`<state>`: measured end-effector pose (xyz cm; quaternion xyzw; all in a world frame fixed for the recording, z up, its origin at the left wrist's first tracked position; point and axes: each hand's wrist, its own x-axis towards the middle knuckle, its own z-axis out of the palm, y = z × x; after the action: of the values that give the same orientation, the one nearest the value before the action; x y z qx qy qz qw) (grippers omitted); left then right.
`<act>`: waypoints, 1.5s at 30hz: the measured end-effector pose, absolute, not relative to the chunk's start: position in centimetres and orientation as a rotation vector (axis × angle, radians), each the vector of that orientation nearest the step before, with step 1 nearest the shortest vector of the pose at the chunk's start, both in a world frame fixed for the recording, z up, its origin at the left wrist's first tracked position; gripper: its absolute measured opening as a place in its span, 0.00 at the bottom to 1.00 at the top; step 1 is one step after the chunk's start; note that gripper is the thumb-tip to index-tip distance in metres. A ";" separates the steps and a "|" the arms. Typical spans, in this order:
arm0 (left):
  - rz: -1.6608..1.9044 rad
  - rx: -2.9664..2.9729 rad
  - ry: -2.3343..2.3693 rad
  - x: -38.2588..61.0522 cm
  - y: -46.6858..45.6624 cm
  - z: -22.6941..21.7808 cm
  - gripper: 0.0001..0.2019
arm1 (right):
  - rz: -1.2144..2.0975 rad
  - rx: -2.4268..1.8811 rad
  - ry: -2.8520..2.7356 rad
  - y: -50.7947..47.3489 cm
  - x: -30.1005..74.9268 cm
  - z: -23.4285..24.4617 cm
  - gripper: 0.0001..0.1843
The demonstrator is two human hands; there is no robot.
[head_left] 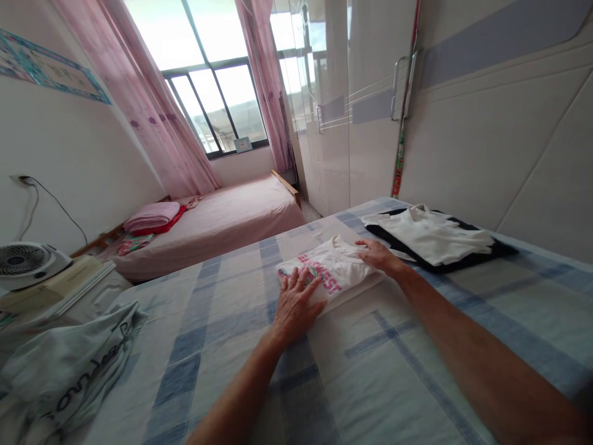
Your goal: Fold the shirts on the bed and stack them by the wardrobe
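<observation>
A folded white T-shirt (336, 269) with pink lettering lies on the blue-and-white checked bedsheet (370, 364). My left hand (296, 303) rests flat on the shirt's near left corner, fingers spread. My right hand (377, 253) lies flat on the shirt's far right edge, fingers stretched out. Neither hand grips anything. Just beyond the right hand sits a stack of folded clothes (435, 238), white on top of black.
A crumpled light garment with dark lettering (69, 371) lies at the bed's left edge. A small fan (25, 262) stands on a side table at left. A second bed with a pink sheet (222, 222) stands under the window; a wardrobe (343, 105) and padded headboard wall are at right.
</observation>
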<state>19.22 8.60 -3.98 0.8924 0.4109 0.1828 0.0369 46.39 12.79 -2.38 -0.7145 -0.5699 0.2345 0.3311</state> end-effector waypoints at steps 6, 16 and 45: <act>0.633 2.764 1.243 19.5 7.9 -4.2 0.21 | 0.438 -2.093 -1.654 12.3 47.3 -1.6 0.23; 0.692 2.777 1.429 20.5 9.6 -4.0 0.22 | -0.416 -1.608 -2.051 10.8 41.3 -1.3 0.28; 0.463 2.792 1.403 20.7 10.1 -5.3 0.27 | -0.117 -1.561 -2.385 12.2 38.4 -4.6 0.28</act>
<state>20.75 10.11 -5.27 0.8839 0.4441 0.1465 -0.0087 38.44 12.16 -4.61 -0.5414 -0.8273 -0.0405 0.1441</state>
